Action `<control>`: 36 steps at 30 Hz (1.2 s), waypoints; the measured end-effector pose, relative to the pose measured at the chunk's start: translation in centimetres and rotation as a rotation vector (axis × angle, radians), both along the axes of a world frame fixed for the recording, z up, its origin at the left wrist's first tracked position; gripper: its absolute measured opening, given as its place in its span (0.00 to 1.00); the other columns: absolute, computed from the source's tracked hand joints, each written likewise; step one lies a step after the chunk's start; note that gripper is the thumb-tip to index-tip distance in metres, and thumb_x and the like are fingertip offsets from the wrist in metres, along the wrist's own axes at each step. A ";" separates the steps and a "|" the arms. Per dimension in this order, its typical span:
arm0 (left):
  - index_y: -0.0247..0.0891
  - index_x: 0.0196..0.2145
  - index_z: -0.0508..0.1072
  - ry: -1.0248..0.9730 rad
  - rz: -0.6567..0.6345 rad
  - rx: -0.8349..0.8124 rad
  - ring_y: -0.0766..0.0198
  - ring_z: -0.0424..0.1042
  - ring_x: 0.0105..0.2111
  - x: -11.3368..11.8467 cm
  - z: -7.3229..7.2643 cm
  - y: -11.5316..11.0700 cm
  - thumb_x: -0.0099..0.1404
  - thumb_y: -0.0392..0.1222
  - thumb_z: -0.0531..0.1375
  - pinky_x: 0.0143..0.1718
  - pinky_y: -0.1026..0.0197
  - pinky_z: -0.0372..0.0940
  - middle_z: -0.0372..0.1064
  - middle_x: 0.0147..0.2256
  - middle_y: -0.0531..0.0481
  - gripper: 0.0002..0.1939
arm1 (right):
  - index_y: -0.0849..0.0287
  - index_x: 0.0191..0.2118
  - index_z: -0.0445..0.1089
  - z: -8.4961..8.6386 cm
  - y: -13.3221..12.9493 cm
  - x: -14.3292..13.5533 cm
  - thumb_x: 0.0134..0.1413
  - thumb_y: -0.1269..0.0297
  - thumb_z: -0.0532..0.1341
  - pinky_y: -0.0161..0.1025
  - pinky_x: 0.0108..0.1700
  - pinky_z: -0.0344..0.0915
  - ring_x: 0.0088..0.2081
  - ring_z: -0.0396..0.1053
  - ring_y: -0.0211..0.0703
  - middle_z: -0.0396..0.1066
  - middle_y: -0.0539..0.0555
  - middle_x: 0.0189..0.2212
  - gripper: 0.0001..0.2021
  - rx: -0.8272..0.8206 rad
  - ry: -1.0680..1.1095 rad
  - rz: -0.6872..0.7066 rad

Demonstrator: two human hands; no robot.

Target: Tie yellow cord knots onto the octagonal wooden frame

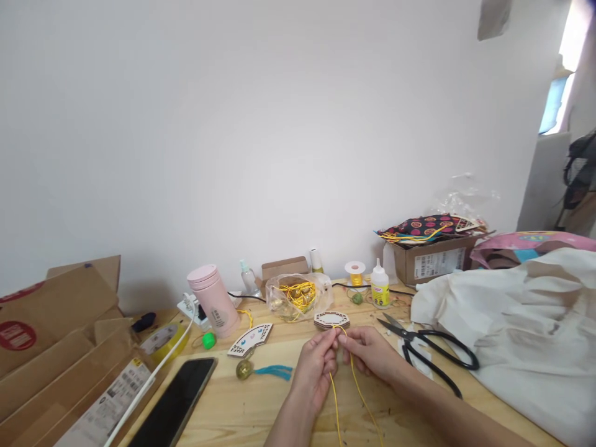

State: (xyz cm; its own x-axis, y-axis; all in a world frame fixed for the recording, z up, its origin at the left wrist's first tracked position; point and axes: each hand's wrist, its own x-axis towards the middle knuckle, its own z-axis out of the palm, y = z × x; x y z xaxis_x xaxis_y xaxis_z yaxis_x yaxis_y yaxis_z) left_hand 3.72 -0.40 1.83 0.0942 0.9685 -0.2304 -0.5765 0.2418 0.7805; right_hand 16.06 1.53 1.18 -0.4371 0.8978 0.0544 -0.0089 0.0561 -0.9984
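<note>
A thin yellow cord (357, 385) is pinched between the fingertips of both hands, its two ends hanging down toward the table's front edge. My left hand (321, 360) is closed on the cord, and my right hand (367, 352) grips it right beside, the fingertips nearly touching. Just beyond the fingers lies a stack of flat wooden cut-out plaques (331, 319). Left of my hands, a gold bell (244, 370) with a blue tassel (274, 371) rests on the wood, near a fan-shaped wooden piece (250, 340).
Open black-handled scissors (421, 344) lie at right, beside white cloth (512, 323). Behind stand a glue bottle (380, 288), a thread spool (355, 273) and a plastic bag (298, 297) of yellow cords. A pink tumbler (215, 304), phone (174, 403) and cardboard box (60, 360) occupy the left.
</note>
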 end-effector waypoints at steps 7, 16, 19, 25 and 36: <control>0.27 0.23 0.71 0.148 -0.023 0.003 0.83 0.42 0.10 0.4 0.3 -0.3 0.44 0.39 0.65 0.10 0.76 0.35 0.56 0.15 0.58 0.12 | 0.62 0.22 0.66 -0.2 1.0 0.9 0.37 0.49 0.55 0.28 0.12 0.37 0.09 0.41 0.27 0.50 0.41 0.07 0.18 -0.066 0.064 -0.146; 0.29 0.23 0.71 0.301 0.034 0.001 0.82 0.43 0.09 0.7 0.2 -0.1 0.42 0.44 0.65 0.10 0.73 0.34 0.58 0.14 0.58 0.15 | 0.63 0.24 0.64 -0.5 1.5 1.0 0.37 0.52 0.56 0.28 0.11 0.37 0.08 0.40 0.27 0.52 0.41 0.06 0.16 -0.141 0.111 -0.218; 0.28 0.21 0.70 0.337 0.041 0.001 0.82 0.42 0.08 0.5 -0.1 0.0 0.40 0.46 0.65 0.10 0.72 0.33 0.58 0.13 0.58 0.16 | 0.63 0.23 0.64 -0.5 1.6 1.1 0.38 0.54 0.56 0.28 0.11 0.37 0.08 0.40 0.27 0.52 0.41 0.06 0.15 -0.148 0.109 -0.229; 0.29 0.23 0.69 0.314 0.039 -0.004 0.82 0.41 0.09 0.3 0.0 0.2 0.39 0.46 0.65 0.11 0.72 0.32 0.56 0.14 0.59 0.17 | 0.63 0.21 0.64 -0.4 1.7 1.1 0.39 0.55 0.56 0.28 0.11 0.38 0.08 0.42 0.28 0.52 0.41 0.05 0.13 -0.144 0.082 -0.219; 0.34 0.24 0.64 0.231 0.038 -0.033 0.79 0.34 0.12 0.0 0.6 -0.4 0.43 0.44 0.64 0.12 0.71 0.29 0.36 0.13 0.66 0.15 | 0.62 0.19 0.65 -0.2 1.3 0.9 0.41 0.57 0.57 0.28 0.12 0.40 0.08 0.46 0.29 0.52 0.42 0.05 0.13 -0.098 0.029 -0.206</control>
State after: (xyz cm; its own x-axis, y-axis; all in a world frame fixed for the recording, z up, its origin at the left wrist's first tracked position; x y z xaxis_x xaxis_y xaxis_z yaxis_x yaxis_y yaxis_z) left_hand 3.74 -0.79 2.42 -0.0008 0.9620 -0.2732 -0.3923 0.2510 0.8849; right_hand 16.99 2.85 1.01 -0.2435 0.9695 -0.0274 -0.0359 -0.0372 -0.9987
